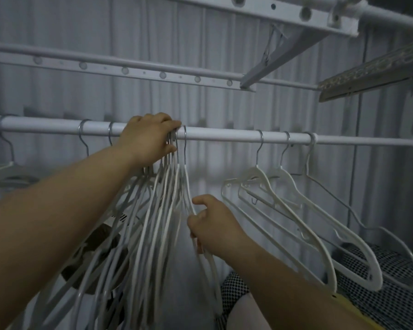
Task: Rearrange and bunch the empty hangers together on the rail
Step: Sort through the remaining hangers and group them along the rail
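A white rail (224, 135) runs across the middle of the view. A thick bunch of white empty hangers (153, 222) hangs from it at centre. My left hand (148, 139) lies over the rail and grips the bunch's metal hooks. Lower down, my right hand (212, 225) holds the shoulder arms of the bunch's rightmost hangers. Three separate white hangers (284, 198) hang spaced apart on the rail to the right. Two lone hooks (84, 134) sit on the rail left of my left hand, their bodies behind my forearm.
More hangers (0, 167) hang at the far left of the rail. Above run perforated white drying-rack bars (129, 70) and a folding bracket (284, 55). A black-and-white checked fabric (379, 294) lies at the lower right. A grey curtain (200, 44) backs everything.
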Tool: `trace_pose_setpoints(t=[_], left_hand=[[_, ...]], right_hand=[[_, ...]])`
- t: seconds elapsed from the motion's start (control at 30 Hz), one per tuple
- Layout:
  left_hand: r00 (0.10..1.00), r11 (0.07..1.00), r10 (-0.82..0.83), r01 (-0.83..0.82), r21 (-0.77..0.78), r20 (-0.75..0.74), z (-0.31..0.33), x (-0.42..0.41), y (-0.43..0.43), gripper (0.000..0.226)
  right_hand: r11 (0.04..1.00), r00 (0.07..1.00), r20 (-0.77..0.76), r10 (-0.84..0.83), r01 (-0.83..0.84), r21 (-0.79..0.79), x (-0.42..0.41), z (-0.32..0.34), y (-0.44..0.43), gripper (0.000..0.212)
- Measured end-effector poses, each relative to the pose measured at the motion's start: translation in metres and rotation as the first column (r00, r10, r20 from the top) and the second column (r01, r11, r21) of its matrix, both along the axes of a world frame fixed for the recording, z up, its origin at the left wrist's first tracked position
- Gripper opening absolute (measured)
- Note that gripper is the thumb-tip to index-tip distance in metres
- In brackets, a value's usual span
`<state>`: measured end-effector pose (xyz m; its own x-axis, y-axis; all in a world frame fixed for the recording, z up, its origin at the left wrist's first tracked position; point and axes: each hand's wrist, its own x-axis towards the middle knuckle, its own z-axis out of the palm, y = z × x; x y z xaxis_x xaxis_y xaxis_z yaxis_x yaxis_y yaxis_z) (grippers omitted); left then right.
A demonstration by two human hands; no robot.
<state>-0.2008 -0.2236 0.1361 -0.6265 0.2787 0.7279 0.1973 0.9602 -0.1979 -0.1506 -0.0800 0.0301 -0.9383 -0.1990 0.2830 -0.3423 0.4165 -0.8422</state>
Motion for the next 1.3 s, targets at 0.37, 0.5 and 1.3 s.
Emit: trace_pose_setpoints(t=[0.37,0.5,1.3], left_hand=[[1.0,0.999,-0.015,0.016,0.027,-0.02,-0.003,0.0,0.0,0.057],[1.0,1.0,-0.011,0.011,0.028,-0.009,-0.003,0.002,0.002,0.058],[0.998,0.997,-0.055,0.056,0.06,-0.018,0.0,0.014,-0.006,0.061]], right_hand=[[0.982,0.983,-0.031,-0.181,0.179,-0.063,-0.004,-0.001,0.048,0.038],[0.974,0.977,-0.037,-0.209,0.205,-0.095,-0.002,-0.001,0.058,0.039],[0.882,0.859,-0.41,-0.306,0.418,0.218,0.015,0.016,0.058,0.048]])
